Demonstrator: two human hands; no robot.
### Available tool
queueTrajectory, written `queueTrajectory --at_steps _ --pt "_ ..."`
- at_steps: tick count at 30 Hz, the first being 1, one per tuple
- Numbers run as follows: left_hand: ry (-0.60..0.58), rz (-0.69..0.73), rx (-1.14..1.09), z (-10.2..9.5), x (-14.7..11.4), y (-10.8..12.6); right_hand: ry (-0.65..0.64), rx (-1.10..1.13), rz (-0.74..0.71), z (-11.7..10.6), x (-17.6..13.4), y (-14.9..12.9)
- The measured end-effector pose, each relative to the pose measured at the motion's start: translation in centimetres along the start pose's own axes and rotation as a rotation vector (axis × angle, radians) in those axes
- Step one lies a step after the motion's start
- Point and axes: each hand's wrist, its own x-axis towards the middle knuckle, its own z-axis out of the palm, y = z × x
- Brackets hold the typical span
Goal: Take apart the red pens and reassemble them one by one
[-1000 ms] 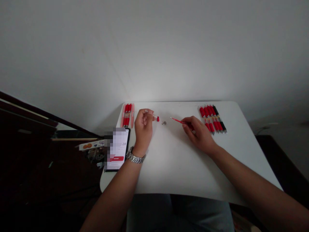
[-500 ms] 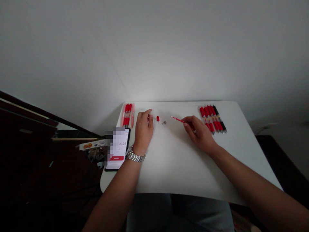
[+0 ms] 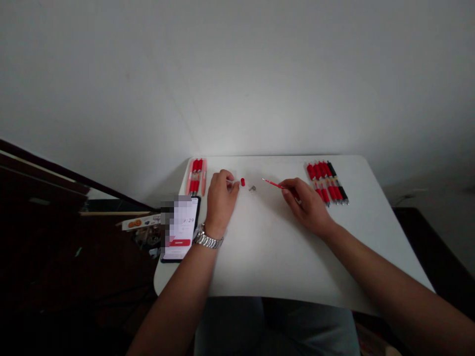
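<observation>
My left hand [image 3: 221,198] pinches a clear tube [image 3: 231,181], contents too small to tell, just beside a red piece [image 3: 243,182]. My right hand [image 3: 307,205] pinches a red refill [image 3: 272,183] over the counter [image 3: 263,252], with room toward its near edge.

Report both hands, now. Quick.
Left hand: closed, fingers pinching a clear piece, mostly hidden by the grip.
Right hand: closed, holding a thin red refill, metal tip pointing away from the fingers.

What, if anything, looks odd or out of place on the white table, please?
The black pen at the right end of the row of red pens looks odd, since its colour breaks the set.
</observation>
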Motion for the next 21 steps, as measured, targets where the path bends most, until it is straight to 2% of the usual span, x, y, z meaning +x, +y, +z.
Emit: queueTrajectory --at_steps 12,21 --pt "-0.030 0.023 0.018 -0.12 -0.06 0.30 -0.007 0.002 0.011 0.00 0.06 0.05" --pt "-0.011 0.024 -0.002 0.04 -0.02 0.14 -0.013 0.000 0.024 0.00 -0.02 0.04"
